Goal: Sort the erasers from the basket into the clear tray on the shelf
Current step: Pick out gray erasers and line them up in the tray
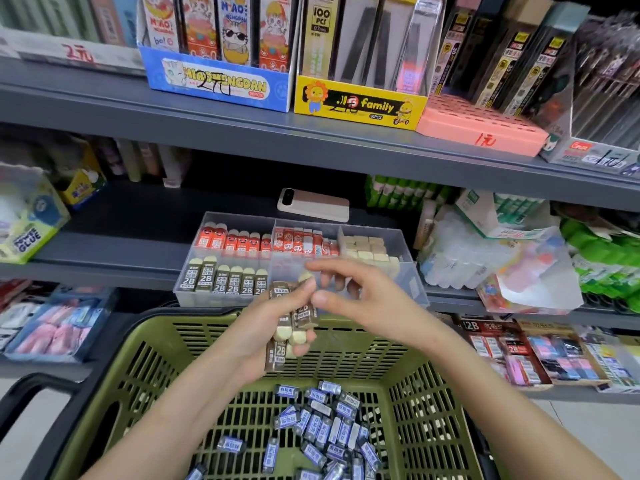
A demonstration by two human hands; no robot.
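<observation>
My left hand (266,327) grips a bundle of several brown 2B erasers (292,323) above the green basket (138,362). My right hand (356,292) hovers just right of the bundle, fingers loosely spread, thumb close to the top eraser. Many blue-sleeved erasers (325,431) lie on the basket floor. On the shelf behind stands the clear tray (412,278), divided into compartments. It holds red erasers (232,240) at back left, red-white ones (301,240) at back middle, beige blocks (367,249) at back right and brown 2B erasers (225,278) at front left.
A phone (313,204) lies on the shelf behind the tray. Bagged goods (485,265) crowd the tray's right side, a glue box (29,220) stands far left. The upper shelf edge (242,133) overhangs. Eraser packs (519,355) fill the lower shelf.
</observation>
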